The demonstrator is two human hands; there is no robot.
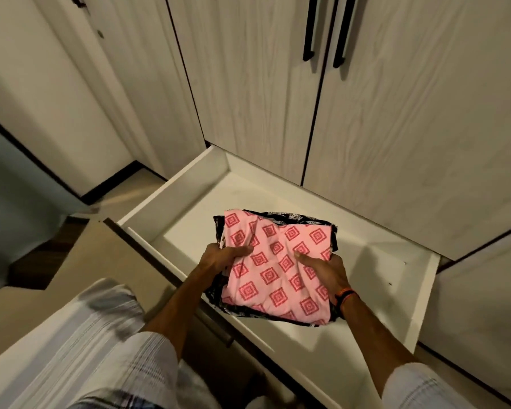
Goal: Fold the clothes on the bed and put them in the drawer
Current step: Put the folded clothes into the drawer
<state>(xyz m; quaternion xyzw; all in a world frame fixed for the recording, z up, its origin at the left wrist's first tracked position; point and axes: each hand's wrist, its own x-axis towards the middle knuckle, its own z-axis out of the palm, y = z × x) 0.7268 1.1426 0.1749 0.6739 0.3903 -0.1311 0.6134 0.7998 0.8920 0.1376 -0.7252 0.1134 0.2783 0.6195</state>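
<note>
The folded stack (278, 270), a pink garment with red diamond print on top of a black-and-white patterned one, sits over the open drawer (171, 184), near its front wall toward 6 o'clock of the tray. The left hand (219, 258) grips the stack's edge at 9 o'clock, thumb on top and fingers tucked beneath; the right hand (325, 273), with an orange and black wristband (347, 295), clamps the edge at 3 o'clock the same way. Whether the stack already rests on the drawer floor or hangs just above it cannot be told. In my judgement the step in hand is the set-down: the stack should go down level, both hands releasing together so the pink layer does not slide off the dark one, fingers drawn out sideways from beneath rather than pulled upward. Bare floor lies around 12 o'clock, so pushing the stack back would likely clear the front wall for closing. The drawer is white, shallow and pulled well out from a pale wood-grain wardrobe (396, 128) with two black bar handles (310, 31) at 12 o'clock. A dark skirting line (112, 178) and beige floor (80, 261) lie toward 9 o'clock.
</note>
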